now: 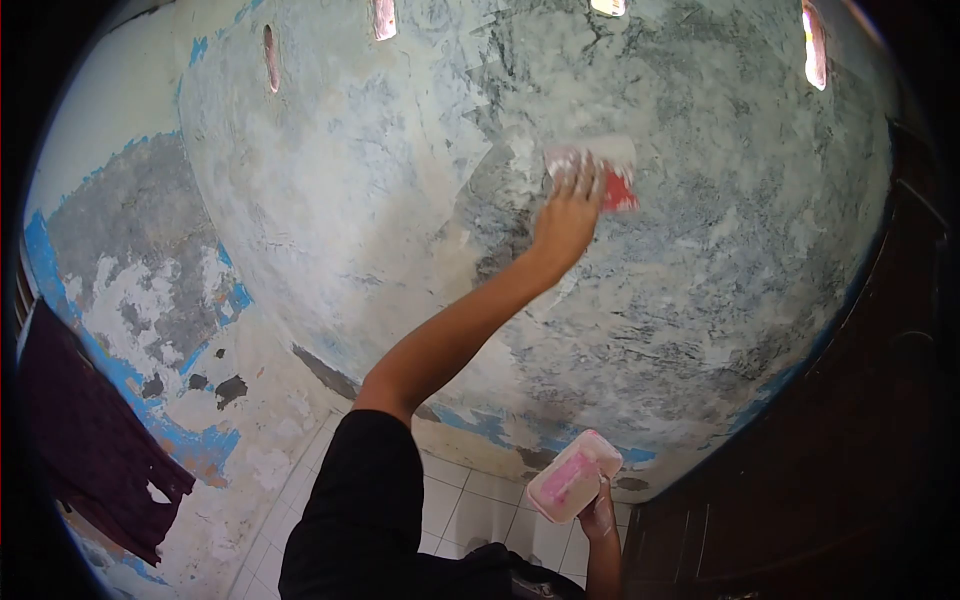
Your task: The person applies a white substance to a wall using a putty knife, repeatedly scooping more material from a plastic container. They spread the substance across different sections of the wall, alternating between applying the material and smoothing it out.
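My left hand (568,222) is pressed against the patchy grey-white wall (400,190), its fingers spread over a red putty spreader (621,192). Whitish putty smears the spreader's upper part and my fingers. Lower down, near the floor, my right hand (598,512) grips the side of a shallow rectangular tub (573,478). Inside the tub there are pinkish and white smears. The tub is tilted so that its inside faces me. Part of my right hand is hidden behind it.
Narrow slots (815,48) pierce the wall near its top. A dark purple cloth (85,430) hangs at the left beside peeling blue paint (200,445). White floor tiles (487,487) lie below, and a dark brown surface (840,440) stands at the right.
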Action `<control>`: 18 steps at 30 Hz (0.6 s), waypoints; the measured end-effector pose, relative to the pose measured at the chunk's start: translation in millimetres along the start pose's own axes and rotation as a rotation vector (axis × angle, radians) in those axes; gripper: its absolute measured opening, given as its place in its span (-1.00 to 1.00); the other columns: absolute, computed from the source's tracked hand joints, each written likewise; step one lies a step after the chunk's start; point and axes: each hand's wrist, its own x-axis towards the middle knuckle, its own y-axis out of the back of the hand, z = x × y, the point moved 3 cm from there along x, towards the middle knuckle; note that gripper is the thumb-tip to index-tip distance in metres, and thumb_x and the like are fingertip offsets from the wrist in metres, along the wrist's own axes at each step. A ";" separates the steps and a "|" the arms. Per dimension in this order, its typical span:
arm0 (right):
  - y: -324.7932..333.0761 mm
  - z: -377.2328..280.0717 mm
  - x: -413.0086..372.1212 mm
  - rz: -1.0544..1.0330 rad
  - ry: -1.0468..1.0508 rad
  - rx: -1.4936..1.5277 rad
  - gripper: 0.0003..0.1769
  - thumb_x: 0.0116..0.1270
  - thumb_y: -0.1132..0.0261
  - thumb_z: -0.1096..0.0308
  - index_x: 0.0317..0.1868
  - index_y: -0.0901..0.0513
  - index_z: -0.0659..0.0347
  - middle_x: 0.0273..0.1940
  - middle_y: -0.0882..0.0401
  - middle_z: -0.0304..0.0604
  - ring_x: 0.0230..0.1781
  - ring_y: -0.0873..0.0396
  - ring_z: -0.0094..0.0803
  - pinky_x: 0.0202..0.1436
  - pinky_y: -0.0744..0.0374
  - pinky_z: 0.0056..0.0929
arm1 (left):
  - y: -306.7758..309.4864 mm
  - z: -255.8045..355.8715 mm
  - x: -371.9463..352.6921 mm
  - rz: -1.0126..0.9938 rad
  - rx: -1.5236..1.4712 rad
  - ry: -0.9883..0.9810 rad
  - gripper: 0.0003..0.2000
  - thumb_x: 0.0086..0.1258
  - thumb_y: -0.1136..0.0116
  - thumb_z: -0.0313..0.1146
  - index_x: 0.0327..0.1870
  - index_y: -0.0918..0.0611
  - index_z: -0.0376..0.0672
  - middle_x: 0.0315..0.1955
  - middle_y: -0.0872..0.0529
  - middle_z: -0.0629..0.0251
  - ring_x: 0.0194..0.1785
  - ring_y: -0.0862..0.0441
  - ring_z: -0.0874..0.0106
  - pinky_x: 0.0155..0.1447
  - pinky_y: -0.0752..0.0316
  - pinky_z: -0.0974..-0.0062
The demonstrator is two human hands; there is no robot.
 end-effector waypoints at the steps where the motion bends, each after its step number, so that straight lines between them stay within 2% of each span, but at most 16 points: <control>1: -1.3 0.7 -1.2 -0.017 0.015 -0.008 -0.21 0.53 -0.03 -0.28 0.53 -0.21 0.08 0.36 -0.45 -0.18 0.32 -0.51 -0.23 0.37 -0.53 -0.14 | 4.1 9.0 -10.5 -0.022 -0.098 -0.031 -0.23 0.08 -0.12 -0.73 0.48 -0.38 -0.21 0.45 -0.38 -0.10 0.45 -0.39 -0.06 0.46 -0.39 0.13; 2: -2.6 3.7 -5.3 -0.032 0.029 -0.014 -0.20 0.52 -0.04 -0.29 0.53 -0.20 0.08 0.36 -0.45 -0.18 0.32 -0.51 -0.23 0.38 -0.53 -0.14 | 7.9 10.5 -17.5 -0.065 -0.188 0.008 -0.28 0.10 -0.13 -0.72 0.43 -0.44 -0.19 0.40 -0.46 -0.05 0.44 -0.43 0.00 0.45 -0.41 0.19; 5: -4.6 4.7 -4.6 -0.068 0.072 -0.021 -0.15 0.49 -0.05 -0.32 0.54 -0.18 0.09 0.37 -0.43 -0.18 0.34 -0.49 -0.22 0.39 -0.51 -0.14 | 47.4 2.1 -7.4 -0.129 -0.484 0.196 -0.34 0.13 -0.12 -0.73 0.37 -0.51 -0.15 0.35 -0.53 -0.01 0.35 -0.53 0.04 0.37 -0.48 0.25; 7: -14.8 -2.7 -12.9 -0.085 0.081 -0.038 -0.17 0.51 -0.03 -0.31 0.54 -0.18 0.08 0.38 -0.42 -0.17 0.35 -0.48 -0.24 0.39 -0.52 -0.15 | 76.0 -15.0 15.5 0.231 -0.421 0.353 -0.41 0.17 -0.12 -0.73 0.29 -0.57 -0.13 0.23 -0.64 0.04 0.26 -0.61 0.09 0.28 -0.54 0.27; 9: -14.4 -4.4 -15.8 -0.096 0.093 -0.050 -0.18 0.52 -0.02 -0.30 0.54 -0.19 0.08 0.38 -0.42 -0.17 0.36 -0.46 -0.25 0.39 -0.52 -0.15 | 89.9 -44.3 39.0 0.357 -0.404 0.508 -0.40 0.19 -0.10 -0.73 0.34 -0.52 -0.17 0.23 -0.61 -0.02 0.16 -0.64 0.01 0.19 -0.58 0.23; 11: -5.2 1.7 -17.7 -0.096 0.112 -0.055 -0.18 0.52 -0.02 -0.31 0.54 -0.19 0.07 0.39 -0.41 -0.17 0.38 -0.45 -0.26 0.39 -0.52 -0.16 | 70.2 -54.6 55.9 0.228 -0.281 0.627 -0.39 0.21 -0.08 -0.72 0.37 -0.46 -0.20 0.21 -0.57 -0.07 0.11 -0.65 -0.02 0.16 -0.59 0.20; 12: -7.3 1.6 -15.5 -0.029 0.069 -0.038 -0.20 0.52 -0.02 -0.30 0.53 -0.20 0.07 0.38 -0.42 -0.17 0.36 -0.46 -0.27 0.38 -0.52 -0.16 | 57.4 -55.2 58.7 0.161 -0.219 0.685 -0.39 0.22 -0.06 -0.72 0.39 -0.43 -0.22 0.20 -0.55 -0.09 0.08 -0.65 -0.04 0.14 -0.60 0.19; 14: -11.9 -0.6 -15.1 0.110 -0.022 -0.011 -0.22 0.53 -0.02 -0.28 0.52 -0.22 0.06 0.37 -0.43 -0.18 0.34 -0.48 -0.27 0.37 -0.53 -0.17 | 20.9 -17.6 48.6 0.151 0.036 0.367 -0.39 0.22 -0.04 -0.71 0.38 -0.38 -0.26 0.19 -0.48 -0.15 0.03 -0.64 -0.06 0.05 -0.62 0.14; 16: 5.1 10.0 -12.1 0.030 0.020 -0.011 -0.25 0.54 -0.03 -0.25 0.51 -0.24 0.06 0.36 -0.45 -0.19 0.31 -0.51 -0.27 0.33 -0.56 -0.17 | 8.7 28.2 20.2 0.136 0.068 0.124 -0.49 0.21 -0.05 -0.69 0.26 -0.43 -0.27 0.11 -0.51 -0.10 0.06 -0.62 -0.05 -0.01 -0.64 0.13; 17: 11.6 15.3 -12.4 -0.010 0.039 -0.010 -0.27 0.55 -0.03 -0.23 0.50 -0.25 0.06 0.35 -0.46 -0.19 0.29 -0.53 -0.27 0.31 -0.58 -0.18 | 12.9 38.9 4.4 0.069 -0.090 0.098 -0.51 0.20 -0.06 -0.68 0.22 -0.45 -0.25 0.11 -0.51 -0.10 0.03 -0.62 -0.07 -0.03 -0.63 0.13; 18: 13.1 16.7 -14.9 0.048 0.001 -0.018 -0.29 0.55 -0.03 -0.22 0.49 -0.26 0.06 0.34 -0.47 -0.20 0.28 -0.54 -0.28 0.29 -0.59 -0.18 | 20.6 49.7 -10.2 0.005 -0.248 0.075 -0.53 0.19 -0.07 -0.68 0.18 -0.46 -0.24 0.11 -0.52 -0.09 0.01 -0.62 -0.09 -0.05 -0.63 0.13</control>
